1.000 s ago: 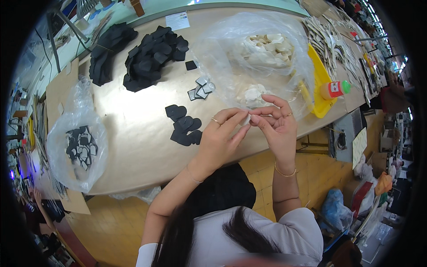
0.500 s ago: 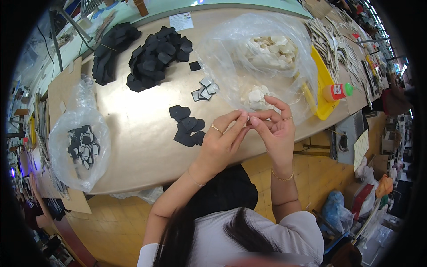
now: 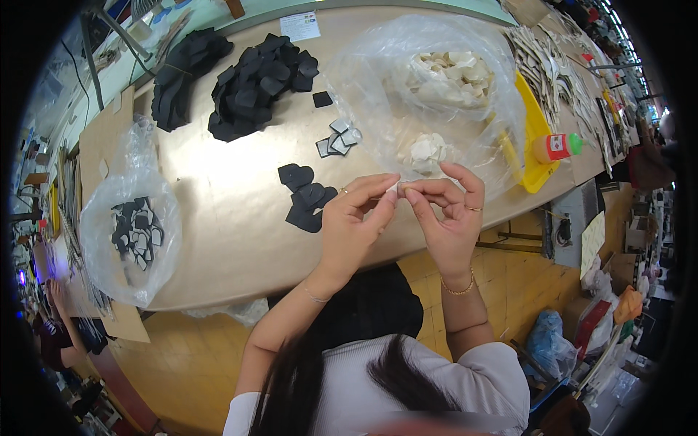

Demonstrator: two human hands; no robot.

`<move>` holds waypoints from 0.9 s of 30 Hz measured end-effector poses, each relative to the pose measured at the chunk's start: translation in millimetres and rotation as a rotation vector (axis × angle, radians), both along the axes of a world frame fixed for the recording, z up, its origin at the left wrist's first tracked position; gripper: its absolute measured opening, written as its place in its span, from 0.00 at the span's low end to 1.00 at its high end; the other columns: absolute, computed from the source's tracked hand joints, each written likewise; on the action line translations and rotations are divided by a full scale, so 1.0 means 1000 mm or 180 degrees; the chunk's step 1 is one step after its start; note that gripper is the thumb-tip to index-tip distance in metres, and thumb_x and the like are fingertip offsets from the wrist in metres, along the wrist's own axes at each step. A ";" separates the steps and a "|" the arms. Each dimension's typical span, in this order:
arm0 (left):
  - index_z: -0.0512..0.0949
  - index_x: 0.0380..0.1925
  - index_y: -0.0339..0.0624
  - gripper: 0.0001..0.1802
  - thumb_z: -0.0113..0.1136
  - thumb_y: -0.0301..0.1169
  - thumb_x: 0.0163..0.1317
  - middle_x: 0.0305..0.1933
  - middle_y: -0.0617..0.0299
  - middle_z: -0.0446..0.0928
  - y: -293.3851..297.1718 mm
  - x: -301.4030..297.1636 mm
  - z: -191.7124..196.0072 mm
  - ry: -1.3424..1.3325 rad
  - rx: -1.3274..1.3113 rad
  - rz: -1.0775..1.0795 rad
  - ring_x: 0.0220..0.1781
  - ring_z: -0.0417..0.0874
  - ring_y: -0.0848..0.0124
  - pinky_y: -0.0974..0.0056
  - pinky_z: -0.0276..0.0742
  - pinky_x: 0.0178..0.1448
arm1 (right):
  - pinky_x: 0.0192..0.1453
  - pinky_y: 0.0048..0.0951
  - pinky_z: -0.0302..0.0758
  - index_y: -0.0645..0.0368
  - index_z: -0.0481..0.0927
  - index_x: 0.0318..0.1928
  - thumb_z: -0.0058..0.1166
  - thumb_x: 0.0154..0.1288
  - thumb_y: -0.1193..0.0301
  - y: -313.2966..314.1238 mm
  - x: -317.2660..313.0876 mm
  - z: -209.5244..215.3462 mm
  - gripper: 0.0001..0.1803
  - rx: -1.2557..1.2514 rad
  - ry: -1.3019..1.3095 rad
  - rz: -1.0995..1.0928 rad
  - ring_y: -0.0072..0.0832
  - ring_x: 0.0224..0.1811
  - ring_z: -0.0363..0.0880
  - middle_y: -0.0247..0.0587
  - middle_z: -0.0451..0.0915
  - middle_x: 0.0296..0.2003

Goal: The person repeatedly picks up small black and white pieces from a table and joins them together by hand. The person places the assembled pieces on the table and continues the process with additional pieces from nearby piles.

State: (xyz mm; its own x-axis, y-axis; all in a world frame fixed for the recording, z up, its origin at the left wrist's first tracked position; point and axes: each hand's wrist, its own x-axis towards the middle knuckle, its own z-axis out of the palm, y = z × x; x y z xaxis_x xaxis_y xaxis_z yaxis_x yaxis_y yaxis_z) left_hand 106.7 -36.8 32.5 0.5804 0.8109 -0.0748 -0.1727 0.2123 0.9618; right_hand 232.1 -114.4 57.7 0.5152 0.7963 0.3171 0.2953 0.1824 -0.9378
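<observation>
Above the table's near edge, my left hand (image 3: 356, 218) and my right hand (image 3: 445, 212) meet at the fingertips. Both pinch a small whitish piece (image 3: 395, 189), mostly covered by the fingers. Just beyond them, a small heap of thin cream-white pieces (image 3: 429, 151) lies on clear plastic. To the left of my left hand are several black rounded pieces (image 3: 309, 195). A little farther off sits a cluster of small pieces with pale faces and dark edges (image 3: 339, 138). One black square piece (image 3: 322, 99) lies apart behind that cluster.
Black pieces form a big pile (image 3: 258, 83) and a bundled stack (image 3: 185, 73) at the back left. A clear bag (image 3: 98, 243) of small dark-and-pale pieces lies left. At right are a large plastic bag (image 3: 363, 65) of cream pieces, a yellow tray (image 3: 536, 131) and a green-capped bottle (image 3: 554, 148).
My left fingers have shifted their pinch, and more of the whitish piece shows between the fingertips. My right hand stays nearly in place. The piles look unchanged.
</observation>
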 end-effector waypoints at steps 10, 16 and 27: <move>0.82 0.43 0.31 0.13 0.57 0.32 0.73 0.41 0.55 0.84 0.014 -0.016 -0.001 -0.1041 -0.2211 -0.0313 0.38 0.84 0.70 0.66 0.83 0.42 | 0.51 0.28 0.80 0.63 0.70 0.59 0.60 0.67 0.85 -0.015 0.031 0.008 0.22 -0.0428 -0.0385 -0.0928 0.28 0.43 0.84 0.44 0.84 0.42; 0.82 0.41 0.31 0.13 0.57 0.33 0.74 0.36 0.55 0.84 0.014 -0.023 0.001 -0.1069 -0.2472 -0.0410 0.32 0.83 0.71 0.66 0.82 0.39 | 0.56 0.41 0.77 0.56 0.82 0.54 0.64 0.60 0.82 -0.014 0.051 0.008 0.21 -0.1016 -0.2704 -0.1466 0.45 0.51 0.79 0.44 0.79 0.48; 0.81 0.38 0.33 0.17 0.53 0.37 0.77 0.28 0.58 0.81 -0.007 -0.062 -0.013 -0.0942 -0.2829 -0.0429 0.23 0.77 0.72 0.68 0.73 0.30 | 0.47 0.35 0.78 0.53 0.87 0.42 0.68 0.50 0.83 -0.001 -0.009 -0.015 0.18 0.0297 -0.2549 0.0736 0.37 0.43 0.80 0.37 0.81 0.43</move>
State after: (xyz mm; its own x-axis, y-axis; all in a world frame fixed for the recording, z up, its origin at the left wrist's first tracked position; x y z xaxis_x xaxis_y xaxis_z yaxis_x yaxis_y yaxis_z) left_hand 44.3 -44.2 19.4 0.7595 0.4522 -0.4677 -0.3042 0.8823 0.3591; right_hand 222.8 -115.4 42.3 -0.0670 0.8065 0.5874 0.8113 0.3868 -0.4385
